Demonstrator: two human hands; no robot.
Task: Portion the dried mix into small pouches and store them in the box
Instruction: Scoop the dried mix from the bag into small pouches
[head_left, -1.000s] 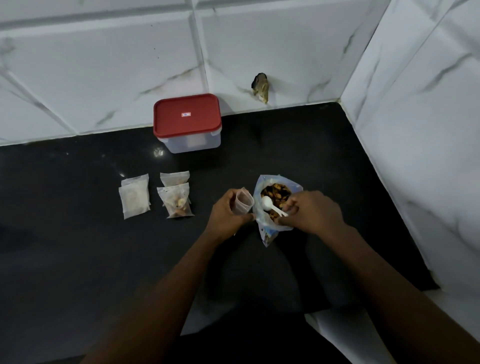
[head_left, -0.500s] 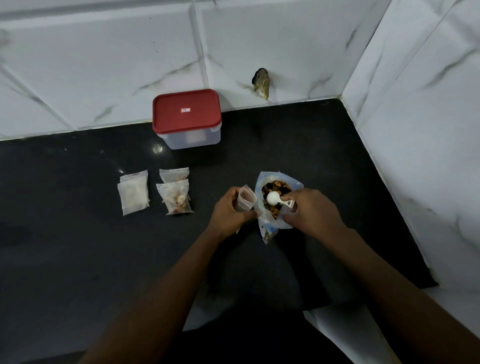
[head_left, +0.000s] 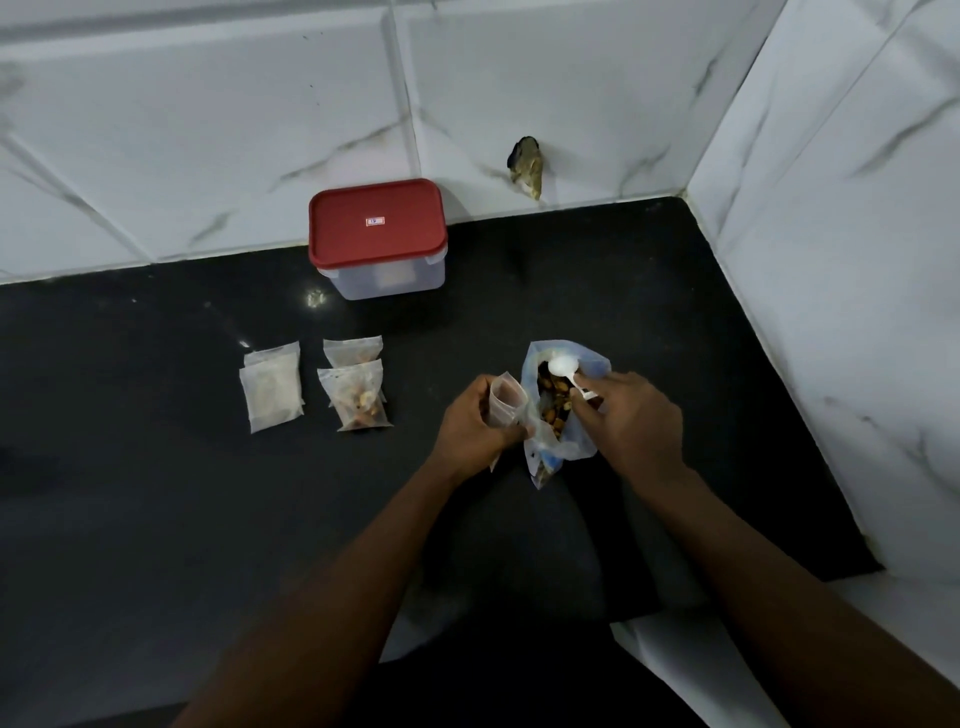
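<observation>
The right hand (head_left: 634, 421) pinches a white spoon (head_left: 563, 366) by its handle, with the bowl over the mouth of the open mix bag (head_left: 543, 452). At its 9 o'clock the left hand (head_left: 470, 421) curls round a small open pouch (head_left: 506, 397), just beside the bag. Filled pouches (head_left: 358, 400) lie further off at 9 o'clock, and the red-lidded box (head_left: 377, 228) stands closed at 11 o'clock

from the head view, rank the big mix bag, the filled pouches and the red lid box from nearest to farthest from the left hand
1. Big mix bag: right beside the left hand, on its right side.
2. Filled pouches: lying off to its left.
3. Red-lid box: farthest, at the back and slightly left.
</observation>
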